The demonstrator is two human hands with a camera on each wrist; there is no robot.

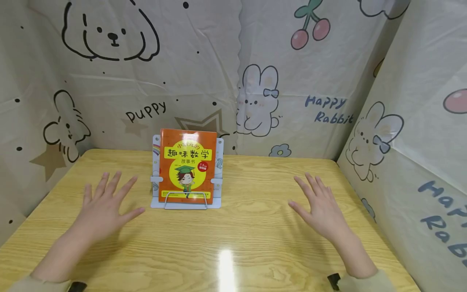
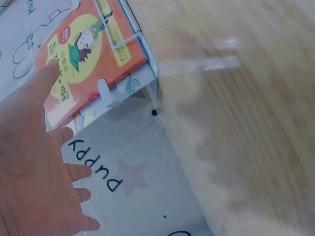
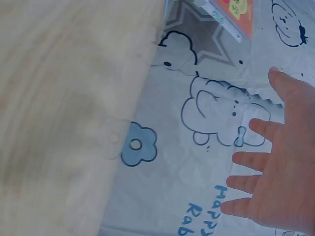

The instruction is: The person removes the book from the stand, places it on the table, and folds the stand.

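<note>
An orange book (image 1: 187, 166) with a yellow circle and a cartoon child in a green cap leans upright on a white book stand (image 1: 219, 162). Side clips and a wire bar across the bottom hold it in place. My left hand (image 1: 103, 207), fingers spread, hovers over the table left of the stand and holds nothing. On the other side, well to the right of the book, my right hand (image 1: 322, 209) is likewise spread and holding nothing. In the left wrist view the thumb of the left hand (image 2: 34, 162) overlaps the book cover (image 2: 91, 54).
The wood-grain table (image 1: 255, 227) carries a bright light reflection near its front. Pale cloth (image 1: 204, 69) printed with puppies, rabbits and cherries hangs behind it and along both sides. Dark straps (image 1: 333, 280) show at the wrists by the sleeves.
</note>
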